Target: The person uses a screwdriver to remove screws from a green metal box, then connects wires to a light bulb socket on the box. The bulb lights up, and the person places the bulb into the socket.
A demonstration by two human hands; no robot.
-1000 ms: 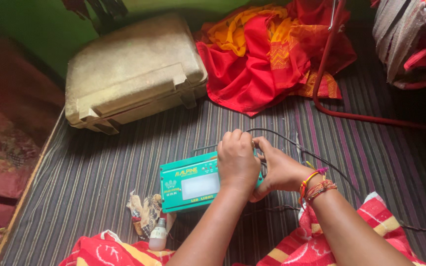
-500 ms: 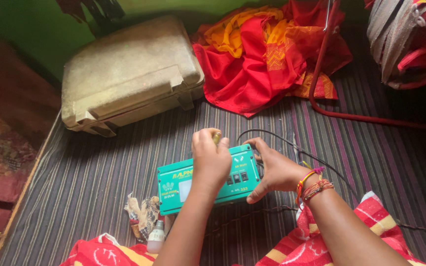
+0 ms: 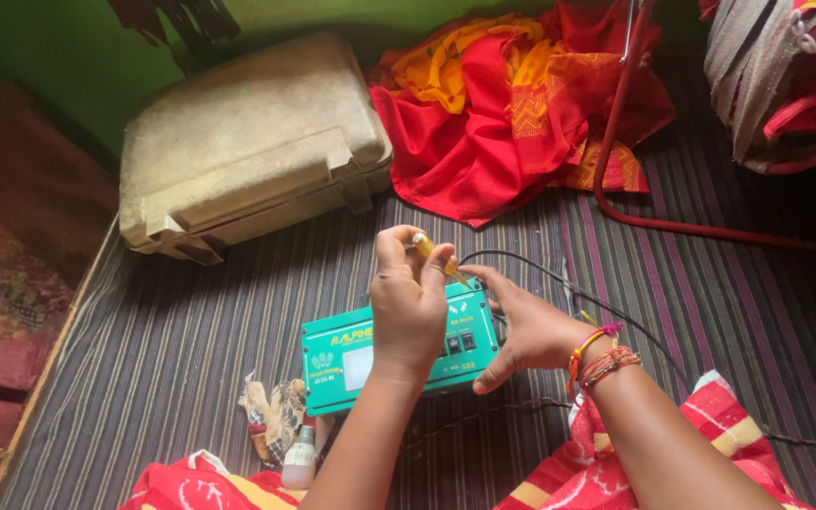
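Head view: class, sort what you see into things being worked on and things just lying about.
In use: green box-shaped electrical device; small yellow-handled tool; left hand; right hand.

Lying about: beige hard case; red and yellow cloth; small white bottle; red hose.

A home floor corner, striped woven mat (image 3: 191, 349), heaped red and yellow cloth (image 3: 512, 113), worn beige suitcase (image 3: 247, 142), green wall (image 3: 40, 57)

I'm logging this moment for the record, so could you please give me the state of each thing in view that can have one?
Green box: upright on the striped mat, steadied at its right end.
Left hand: closed on a small yellow tool above the box.
Right hand: resting against the box.
Beige case: shut, lying flat.
Red cloth: crumpled in a heap.
Bulb: lying loose beside the box.
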